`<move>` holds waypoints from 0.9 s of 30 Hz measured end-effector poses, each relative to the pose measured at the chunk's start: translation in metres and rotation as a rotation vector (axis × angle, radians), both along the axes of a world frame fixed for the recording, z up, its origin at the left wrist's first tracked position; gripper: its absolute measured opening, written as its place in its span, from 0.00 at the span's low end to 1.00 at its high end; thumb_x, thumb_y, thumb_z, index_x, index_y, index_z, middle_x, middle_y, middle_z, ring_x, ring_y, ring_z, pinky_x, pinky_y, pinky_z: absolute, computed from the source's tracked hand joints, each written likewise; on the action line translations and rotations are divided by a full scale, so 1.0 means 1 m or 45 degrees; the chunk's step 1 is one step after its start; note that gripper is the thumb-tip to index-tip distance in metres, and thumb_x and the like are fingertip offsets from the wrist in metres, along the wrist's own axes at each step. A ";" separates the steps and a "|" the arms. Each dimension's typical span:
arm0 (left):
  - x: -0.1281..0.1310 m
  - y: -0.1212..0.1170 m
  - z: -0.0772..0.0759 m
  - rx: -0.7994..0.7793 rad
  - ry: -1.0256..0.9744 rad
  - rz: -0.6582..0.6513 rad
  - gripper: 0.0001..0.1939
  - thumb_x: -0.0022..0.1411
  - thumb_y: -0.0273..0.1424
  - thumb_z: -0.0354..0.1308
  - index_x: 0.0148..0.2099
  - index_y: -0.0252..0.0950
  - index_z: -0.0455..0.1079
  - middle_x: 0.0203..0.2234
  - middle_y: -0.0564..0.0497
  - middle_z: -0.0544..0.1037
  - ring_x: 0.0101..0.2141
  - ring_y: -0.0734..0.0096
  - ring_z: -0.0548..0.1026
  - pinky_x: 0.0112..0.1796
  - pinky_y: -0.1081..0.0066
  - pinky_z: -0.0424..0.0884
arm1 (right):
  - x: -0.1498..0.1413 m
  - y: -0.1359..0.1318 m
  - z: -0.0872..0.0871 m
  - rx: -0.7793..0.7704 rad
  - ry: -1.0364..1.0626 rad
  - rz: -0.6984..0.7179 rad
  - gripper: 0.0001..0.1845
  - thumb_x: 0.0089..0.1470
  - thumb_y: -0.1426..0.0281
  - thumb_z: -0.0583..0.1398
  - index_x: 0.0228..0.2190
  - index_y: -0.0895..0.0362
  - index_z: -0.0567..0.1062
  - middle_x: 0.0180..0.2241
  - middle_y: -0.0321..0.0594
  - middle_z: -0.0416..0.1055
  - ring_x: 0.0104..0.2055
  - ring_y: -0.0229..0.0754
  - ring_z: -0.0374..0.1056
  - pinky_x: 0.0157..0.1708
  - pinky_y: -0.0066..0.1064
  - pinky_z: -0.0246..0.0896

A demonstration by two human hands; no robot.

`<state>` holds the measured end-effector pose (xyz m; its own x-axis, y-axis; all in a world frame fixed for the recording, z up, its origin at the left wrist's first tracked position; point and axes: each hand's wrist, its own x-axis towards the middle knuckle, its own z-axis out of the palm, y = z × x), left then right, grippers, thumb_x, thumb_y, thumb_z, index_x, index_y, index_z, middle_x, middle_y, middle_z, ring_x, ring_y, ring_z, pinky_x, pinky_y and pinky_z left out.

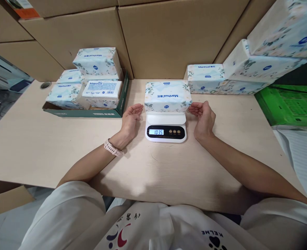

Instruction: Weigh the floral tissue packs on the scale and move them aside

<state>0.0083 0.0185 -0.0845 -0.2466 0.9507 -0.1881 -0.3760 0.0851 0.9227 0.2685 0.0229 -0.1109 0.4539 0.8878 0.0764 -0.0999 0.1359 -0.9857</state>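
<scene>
Right in the middle of the frame, a floral-printed Manhua tissue pack (167,96) lies flat on a white digital kitchen scale (166,119), its lettering upside down to us. I can make out 103.5 on the lit display (156,132). The person's left hand (132,118) sits just beside the pack's left end, fingers stretched out loosely and palm turned inward. The right hand (204,118) mirrors it at the other end, loosely spread; whether its fingertips brush the wrapper, I can't tell. A pale pink wristband (113,148) circles the left wrist. Over at upper left, a dark green cardboard tray (88,112) holds more tissue packs (97,64), and others are stacked at upper right (266,64), near a bright green plastic crate (296,104). Brown cardboard boxes (174,38) form a wall behind the pale wooden table (51,146).
</scene>
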 end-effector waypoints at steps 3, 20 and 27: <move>-0.002 0.002 -0.003 0.007 -0.005 -0.010 0.28 0.35 0.11 0.52 0.36 0.38 0.81 0.38 0.53 0.87 0.50 0.65 0.83 0.76 0.56 0.66 | 0.000 0.001 0.000 -0.004 0.003 0.006 0.39 0.68 0.33 0.55 0.34 0.54 0.83 0.35 0.41 0.82 0.40 0.44 0.79 0.50 0.41 0.77; -0.010 0.005 -0.016 0.037 0.102 -0.056 0.32 0.43 0.11 0.58 0.50 0.39 0.77 0.51 0.48 0.87 0.66 0.60 0.81 0.79 0.52 0.63 | 0.000 0.004 -0.004 0.004 -0.045 -0.006 0.40 0.69 0.33 0.53 0.34 0.54 0.83 0.34 0.42 0.81 0.40 0.45 0.79 0.50 0.43 0.78; -0.005 -0.001 -0.007 0.020 0.045 -0.082 0.19 0.73 0.39 0.59 0.59 0.38 0.79 0.69 0.42 0.82 0.77 0.52 0.71 0.81 0.52 0.61 | 0.002 -0.004 0.001 0.069 -0.198 0.016 0.29 0.73 0.46 0.54 0.41 0.54 0.84 0.42 0.44 0.82 0.49 0.49 0.81 0.59 0.49 0.78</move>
